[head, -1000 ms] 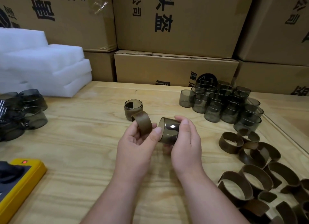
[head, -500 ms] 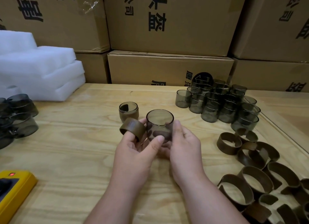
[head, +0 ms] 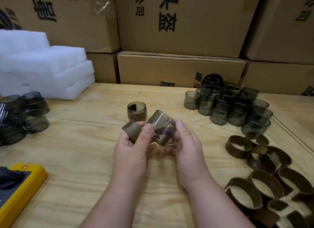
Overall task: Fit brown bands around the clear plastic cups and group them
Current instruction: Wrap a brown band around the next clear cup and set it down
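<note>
Change since earlier frame: cup [head: 162, 128] is tipped from mouth-up to a slant, mouth toward the far edge of the tabletop [head: 81, 159]; band [head: 132, 132] is little shifted.
Left hand [head: 131, 151]: pinches the loose brown band between thumb and fingers.
Right hand [head: 186, 146]: fingers curled round the clear cup, held above the tabletop's middle, just beside the band.
Handling, judged: cup looks light, thin-walled, smooth, likely slippery; best held by the side wall near the base, leaving the rim free. Band looks soft and springy; hold its edges so it stays open.
Finished cup [head: 136, 111]: stands banded just beyond the hands.
Stock: bare cups [head: 229, 107] toward the far right corner; spare bands [head: 265, 173] along the right edge.
Hidden or unclear: cup base behind fingers; band's seam not visible; dark pile [head: 20, 115] at the left edge hard to make out; spare bands cut off at the frame.
</note>
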`<move>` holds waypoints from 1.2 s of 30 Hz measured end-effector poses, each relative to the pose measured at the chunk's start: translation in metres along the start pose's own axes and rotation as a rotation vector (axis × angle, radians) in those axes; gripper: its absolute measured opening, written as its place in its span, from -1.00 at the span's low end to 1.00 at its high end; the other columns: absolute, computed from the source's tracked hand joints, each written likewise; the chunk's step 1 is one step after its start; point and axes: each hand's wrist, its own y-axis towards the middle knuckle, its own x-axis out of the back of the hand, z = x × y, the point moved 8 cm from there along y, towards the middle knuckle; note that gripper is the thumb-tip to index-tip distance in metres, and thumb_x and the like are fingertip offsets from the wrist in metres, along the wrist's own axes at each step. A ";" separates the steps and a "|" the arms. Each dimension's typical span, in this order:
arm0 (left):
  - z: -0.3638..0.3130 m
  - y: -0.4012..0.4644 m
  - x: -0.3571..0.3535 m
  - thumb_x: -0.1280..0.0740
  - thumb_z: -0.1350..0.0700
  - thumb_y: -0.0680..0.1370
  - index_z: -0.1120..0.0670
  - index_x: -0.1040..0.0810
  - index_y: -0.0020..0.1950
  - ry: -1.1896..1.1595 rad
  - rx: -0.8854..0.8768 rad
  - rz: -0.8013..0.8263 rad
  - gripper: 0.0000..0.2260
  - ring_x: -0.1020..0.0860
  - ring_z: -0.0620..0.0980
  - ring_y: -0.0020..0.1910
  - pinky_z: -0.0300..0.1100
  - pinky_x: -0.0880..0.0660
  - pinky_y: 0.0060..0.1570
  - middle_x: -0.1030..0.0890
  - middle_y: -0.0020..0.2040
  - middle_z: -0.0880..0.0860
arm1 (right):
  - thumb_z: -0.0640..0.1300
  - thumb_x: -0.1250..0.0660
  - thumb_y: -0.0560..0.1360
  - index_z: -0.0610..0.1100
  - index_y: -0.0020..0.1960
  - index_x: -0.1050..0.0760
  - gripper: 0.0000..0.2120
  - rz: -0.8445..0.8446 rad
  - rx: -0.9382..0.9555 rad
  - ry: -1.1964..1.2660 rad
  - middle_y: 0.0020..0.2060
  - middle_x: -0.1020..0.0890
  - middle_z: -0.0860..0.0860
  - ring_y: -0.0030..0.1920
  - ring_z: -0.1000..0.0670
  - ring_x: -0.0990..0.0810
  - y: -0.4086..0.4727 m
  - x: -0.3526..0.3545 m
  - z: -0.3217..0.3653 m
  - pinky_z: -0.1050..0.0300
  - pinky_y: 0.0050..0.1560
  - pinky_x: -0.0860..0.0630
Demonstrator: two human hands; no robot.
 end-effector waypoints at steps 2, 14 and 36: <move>-0.002 -0.001 -0.002 -0.58 -0.20 0.39 0.10 -0.66 0.13 -0.055 0.016 0.025 -0.52 -0.72 0.23 0.03 0.03 -0.66 -0.05 -0.72 0.09 0.24 | 0.33 -0.30 0.41 -0.01 0.18 -0.69 -0.46 0.025 0.006 0.003 0.02 -0.71 -0.19 -0.15 -0.06 -0.54 -0.001 -0.002 0.001 0.01 -0.13 -0.50; 0.010 -0.005 -0.019 -0.29 0.07 0.51 0.12 -0.58 0.29 -0.117 0.113 0.267 -0.63 -0.61 0.03 -0.19 -0.14 -0.49 -0.29 -0.71 0.02 0.19 | -0.17 -0.32 0.65 -0.11 -0.20 -0.68 -0.71 -0.123 -0.044 0.033 -0.27 -0.69 -0.21 -0.45 -0.07 -0.57 -0.004 0.002 0.002 0.14 -0.50 -0.53; 0.014 0.002 -0.008 -0.37 -0.26 0.49 0.17 -0.69 0.19 -0.108 0.236 0.114 -0.46 -0.49 0.22 0.03 0.03 -0.48 -0.04 -0.66 0.16 0.35 | 0.04 -0.61 0.27 -0.25 0.06 -0.54 -0.48 0.076 -0.047 -0.012 -0.30 -0.69 -0.01 -0.39 0.10 -0.62 -0.007 -0.014 0.000 0.25 -0.39 -0.52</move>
